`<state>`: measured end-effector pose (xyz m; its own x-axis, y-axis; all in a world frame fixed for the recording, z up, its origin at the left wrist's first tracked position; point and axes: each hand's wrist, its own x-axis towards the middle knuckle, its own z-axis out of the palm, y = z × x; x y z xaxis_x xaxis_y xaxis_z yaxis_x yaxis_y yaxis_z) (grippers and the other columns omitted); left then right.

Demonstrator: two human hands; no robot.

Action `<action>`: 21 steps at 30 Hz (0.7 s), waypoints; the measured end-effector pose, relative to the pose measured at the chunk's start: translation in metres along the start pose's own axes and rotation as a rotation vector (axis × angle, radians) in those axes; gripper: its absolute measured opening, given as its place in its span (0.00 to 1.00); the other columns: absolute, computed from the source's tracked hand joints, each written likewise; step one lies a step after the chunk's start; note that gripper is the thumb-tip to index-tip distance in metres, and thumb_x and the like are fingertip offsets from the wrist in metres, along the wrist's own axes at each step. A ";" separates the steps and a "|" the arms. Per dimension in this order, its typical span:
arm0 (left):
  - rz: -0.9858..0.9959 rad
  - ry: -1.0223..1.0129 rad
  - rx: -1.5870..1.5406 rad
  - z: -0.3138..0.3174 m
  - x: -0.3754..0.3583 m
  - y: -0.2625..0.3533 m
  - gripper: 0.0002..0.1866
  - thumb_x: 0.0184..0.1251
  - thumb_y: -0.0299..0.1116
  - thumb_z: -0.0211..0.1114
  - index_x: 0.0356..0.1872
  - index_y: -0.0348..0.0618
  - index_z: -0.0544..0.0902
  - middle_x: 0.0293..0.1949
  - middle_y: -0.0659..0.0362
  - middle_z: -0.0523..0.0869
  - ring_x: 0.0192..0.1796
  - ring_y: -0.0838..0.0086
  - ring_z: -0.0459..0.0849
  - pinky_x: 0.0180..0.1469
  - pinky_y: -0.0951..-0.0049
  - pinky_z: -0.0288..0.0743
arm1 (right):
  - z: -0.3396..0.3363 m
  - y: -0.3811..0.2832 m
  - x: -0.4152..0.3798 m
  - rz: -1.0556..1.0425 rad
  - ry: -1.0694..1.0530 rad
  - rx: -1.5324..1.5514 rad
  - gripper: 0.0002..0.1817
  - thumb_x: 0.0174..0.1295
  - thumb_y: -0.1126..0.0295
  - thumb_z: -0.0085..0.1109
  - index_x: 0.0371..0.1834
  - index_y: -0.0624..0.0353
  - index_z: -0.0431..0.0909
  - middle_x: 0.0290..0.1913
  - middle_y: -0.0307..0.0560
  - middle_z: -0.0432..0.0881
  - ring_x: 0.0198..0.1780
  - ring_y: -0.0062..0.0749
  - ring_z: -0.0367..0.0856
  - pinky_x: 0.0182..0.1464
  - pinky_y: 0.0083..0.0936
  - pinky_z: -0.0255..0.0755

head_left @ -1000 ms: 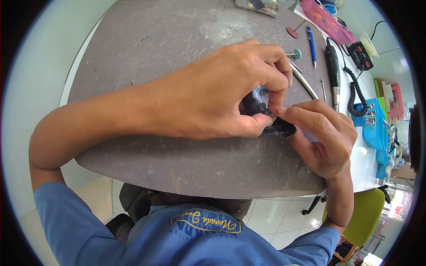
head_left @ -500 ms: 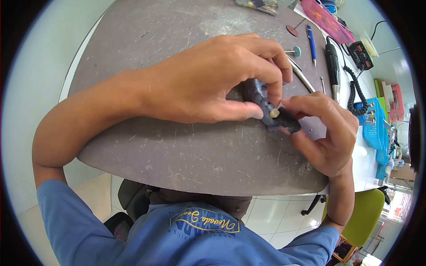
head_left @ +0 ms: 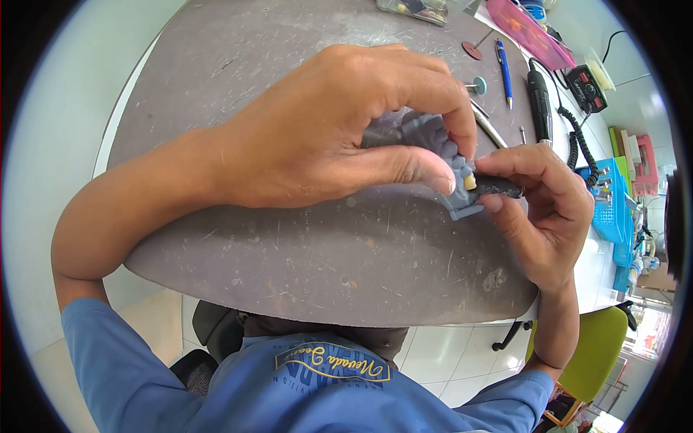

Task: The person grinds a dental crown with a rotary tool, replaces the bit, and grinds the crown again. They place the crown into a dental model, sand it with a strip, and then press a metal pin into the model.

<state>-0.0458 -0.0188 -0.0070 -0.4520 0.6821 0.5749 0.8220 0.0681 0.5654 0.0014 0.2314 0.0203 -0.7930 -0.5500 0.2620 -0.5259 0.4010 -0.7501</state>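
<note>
A grey dental model (head_left: 429, 131) with a row of teeth sits within the curl of my left hand (head_left: 343, 126). Thumb and index finger press on it from either side, and part of it lies hidden behind them. One small cream-coloured tooth crown (head_left: 470, 182) shows at its right end. My right hand (head_left: 548, 209) pinches a dark, nearly black piece (head_left: 502, 187) between thumb and fingers, its left end right up against the crown and the model.
Beyond my hands on the brown worktable (head_left: 303, 267) lie a blue pen (head_left: 504, 76), a black handpiece (head_left: 539, 101) and a red disc (head_left: 472, 50). A pink tray (head_left: 530, 32) and a control box (head_left: 586, 88) stand at the far right, near a blue basket (head_left: 608, 209).
The model has shifted right and turned in my left hand, showing more of its teeth. The dark piece has moved right and swung level, and my right hand has moved slightly right.
</note>
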 end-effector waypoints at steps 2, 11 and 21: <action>-0.022 0.005 -0.014 0.000 0.000 0.001 0.13 0.55 0.33 0.73 0.39 0.39 0.83 0.39 0.55 0.84 0.49 0.60 0.82 0.53 0.64 0.74 | -0.001 0.002 0.000 -0.058 -0.020 -0.020 0.15 0.58 0.79 0.67 0.46 0.75 0.78 0.45 0.52 0.81 0.47 0.30 0.83 0.52 0.24 0.77; 0.038 -0.060 0.075 0.002 -0.003 0.001 0.15 0.46 0.27 0.76 0.37 0.43 0.83 0.41 0.57 0.84 0.54 0.59 0.80 0.57 0.61 0.74 | 0.006 -0.001 0.003 -0.268 -0.035 -0.421 0.19 0.41 0.83 0.65 0.40 0.60 0.86 0.33 0.46 0.86 0.29 0.32 0.86 0.27 0.22 0.77; -0.096 -0.100 0.085 0.009 -0.004 0.008 0.13 0.45 0.22 0.72 0.34 0.45 0.82 0.38 0.62 0.83 0.58 0.59 0.77 0.58 0.61 0.74 | 0.014 -0.003 0.001 -0.380 0.028 -0.524 0.22 0.38 0.84 0.62 0.41 0.61 0.86 0.31 0.48 0.85 0.26 0.31 0.84 0.25 0.23 0.75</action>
<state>-0.0340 -0.0140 -0.0099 -0.4967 0.7385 0.4559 0.8049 0.1953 0.5604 0.0062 0.2194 0.0143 -0.5261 -0.7074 0.4720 -0.8463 0.4904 -0.2082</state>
